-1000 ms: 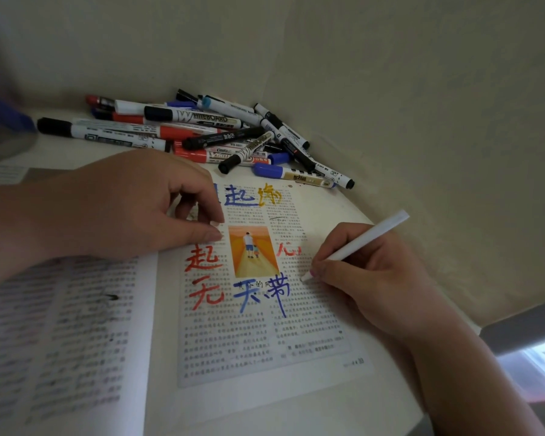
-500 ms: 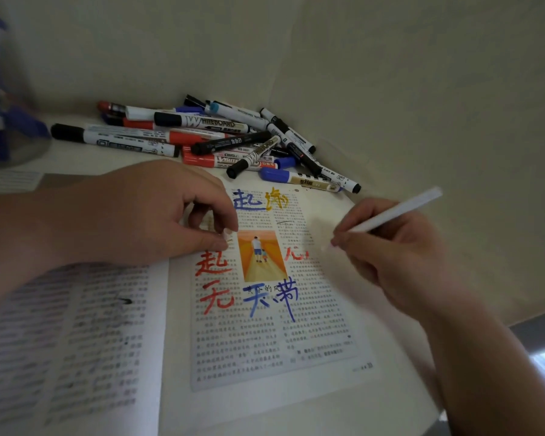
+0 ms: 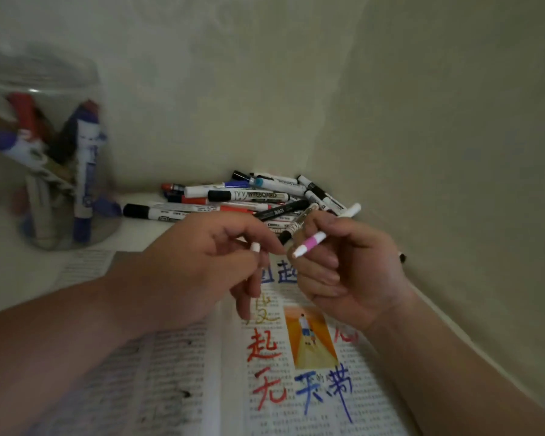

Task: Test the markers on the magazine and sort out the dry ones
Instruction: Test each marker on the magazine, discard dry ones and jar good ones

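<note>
fingers of right hand [image 3: 353, 272] grip the marker [image 3: 312, 241], tip just beside the cap [image 3: 255, 247] pinched in left hand [image 3: 202, 265].

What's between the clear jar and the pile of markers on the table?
Nothing but bare white tabletop, in the head view; the black-capped marker is the one in the pile nearest the jar.

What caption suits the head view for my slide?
Above the magazine, the right hand holds a white-and-pink marker while the left hand pinches a white cap.
</note>
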`<state>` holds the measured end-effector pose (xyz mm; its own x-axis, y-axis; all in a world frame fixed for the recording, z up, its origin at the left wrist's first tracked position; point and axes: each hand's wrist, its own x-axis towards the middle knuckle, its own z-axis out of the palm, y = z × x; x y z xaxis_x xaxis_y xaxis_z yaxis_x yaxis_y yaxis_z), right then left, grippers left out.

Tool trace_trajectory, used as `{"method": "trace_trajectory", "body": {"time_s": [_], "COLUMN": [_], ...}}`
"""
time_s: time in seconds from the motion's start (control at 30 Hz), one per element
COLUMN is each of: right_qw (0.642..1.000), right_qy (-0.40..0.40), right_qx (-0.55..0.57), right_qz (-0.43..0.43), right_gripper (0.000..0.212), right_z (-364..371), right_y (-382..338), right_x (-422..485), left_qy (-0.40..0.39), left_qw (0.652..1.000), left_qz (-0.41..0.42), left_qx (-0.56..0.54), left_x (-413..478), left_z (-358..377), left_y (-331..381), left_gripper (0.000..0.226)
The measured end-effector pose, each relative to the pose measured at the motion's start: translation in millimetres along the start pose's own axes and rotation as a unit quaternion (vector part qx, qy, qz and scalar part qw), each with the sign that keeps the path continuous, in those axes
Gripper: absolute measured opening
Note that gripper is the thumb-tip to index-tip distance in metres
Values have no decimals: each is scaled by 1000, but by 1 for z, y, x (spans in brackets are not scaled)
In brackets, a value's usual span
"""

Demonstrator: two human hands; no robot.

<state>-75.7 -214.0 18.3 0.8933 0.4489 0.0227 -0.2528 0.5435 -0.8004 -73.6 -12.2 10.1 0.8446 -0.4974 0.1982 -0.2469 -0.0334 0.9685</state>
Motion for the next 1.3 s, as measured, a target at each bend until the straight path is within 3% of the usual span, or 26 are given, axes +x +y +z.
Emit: {"method": "trace_trajectory", "body": {"time_s": [0.07,0.17,0.3,0.4,0.57,0.73,0.93,1.3], "right_qw": [1000,998,994,991,986,981,977,965], "right_qy": [12,28,26,21,27,47,64,80], "right_qx": [-17,-39,-74,-101,-128,-151,-171,-204], "right_qz": [-5,-39,-71,-83,-105,-110,-110,-141], "right_gripper": [17,22,23,13,11,16,11,13], "right_z": [1,1,-3,-5,-7,-6,-1,10], "right_y": [6,5,4,5,5,4,6,13], "right_x": [-1,-2,-2,-2,-3,-4,-6,-6], "left_qy": [-19,-59,-58,-45,-35,-29,-3,45], "left_qw": [997,988,995,997,997,998,997,996], "left_qz": [-37,-83,-68,-59,-46,-53,-52,-34], "left_qx": [-60,-113,-48,-35,-55,0,62,66], "left_x": [2,4,4,3,4,1,0,1], "left_z": [0,2,-1,-2,-1,0,0,2], "left_y": [-4,-5,-10,-11,-11,-2,5,9], "left_gripper": [30,17,32,37,33,15,20,16]}}
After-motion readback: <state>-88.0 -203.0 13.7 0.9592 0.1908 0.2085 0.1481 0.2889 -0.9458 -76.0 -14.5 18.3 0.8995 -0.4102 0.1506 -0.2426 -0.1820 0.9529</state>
